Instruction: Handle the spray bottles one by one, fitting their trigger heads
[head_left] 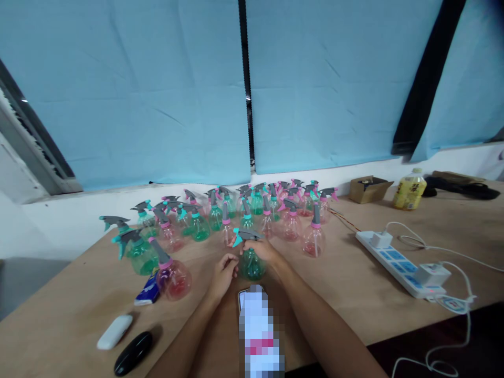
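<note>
A green spray bottle point(252, 266) with a grey and turquoise trigger head stands upright in front of me. My right hand point(258, 249) is closed around its neck, just under the head. On the bottle's left side, my left hand point(226, 269) is close to it with curled fingers; whatever they hold, if anything, is hidden. Several more green and pink spray bottles are grouped behind, among them a pink spray bottle point(314, 241) to the right. Another pink spray bottle point(175, 281) is at the front left. A phone point(254, 310) with a blurred-out screen lies between my forearms.
At left lie a blue packet point(148, 290), a white case point(114, 332) and a black case point(133, 354). A white power strip point(397, 266) with plugged-in chargers and cables lies at right. Behind it are a cardboard box point(368, 192) and a yellow drink bottle point(410, 190).
</note>
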Motion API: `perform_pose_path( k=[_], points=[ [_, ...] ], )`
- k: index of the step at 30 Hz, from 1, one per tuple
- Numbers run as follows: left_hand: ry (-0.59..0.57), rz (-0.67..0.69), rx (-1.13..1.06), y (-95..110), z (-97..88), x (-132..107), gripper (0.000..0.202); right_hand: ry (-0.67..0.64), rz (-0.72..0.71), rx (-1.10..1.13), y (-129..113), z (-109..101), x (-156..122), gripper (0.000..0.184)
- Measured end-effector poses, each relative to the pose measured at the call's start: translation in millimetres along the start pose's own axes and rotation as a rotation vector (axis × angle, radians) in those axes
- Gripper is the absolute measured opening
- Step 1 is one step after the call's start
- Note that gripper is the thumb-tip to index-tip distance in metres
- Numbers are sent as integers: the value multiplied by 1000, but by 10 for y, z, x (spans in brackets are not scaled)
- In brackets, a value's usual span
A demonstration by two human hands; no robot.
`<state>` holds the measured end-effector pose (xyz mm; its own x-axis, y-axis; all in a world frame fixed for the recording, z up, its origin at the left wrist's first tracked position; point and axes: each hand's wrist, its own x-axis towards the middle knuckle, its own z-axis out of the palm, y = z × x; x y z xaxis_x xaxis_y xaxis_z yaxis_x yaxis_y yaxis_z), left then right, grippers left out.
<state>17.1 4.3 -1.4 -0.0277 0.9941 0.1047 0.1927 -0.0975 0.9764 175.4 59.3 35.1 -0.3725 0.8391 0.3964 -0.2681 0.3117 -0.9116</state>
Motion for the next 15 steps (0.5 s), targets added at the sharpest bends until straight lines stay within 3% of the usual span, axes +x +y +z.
perform_pose_path(
  k=[8, 15],
  points=[
    [-3, 7, 11, -10, -4, 5, 25, 40, 9, 51, 1, 44, 4, 21],
    [2, 17, 5, -15, -5, 8, 26, 124, 38, -5, 22, 60, -8, 12]
  ],
)
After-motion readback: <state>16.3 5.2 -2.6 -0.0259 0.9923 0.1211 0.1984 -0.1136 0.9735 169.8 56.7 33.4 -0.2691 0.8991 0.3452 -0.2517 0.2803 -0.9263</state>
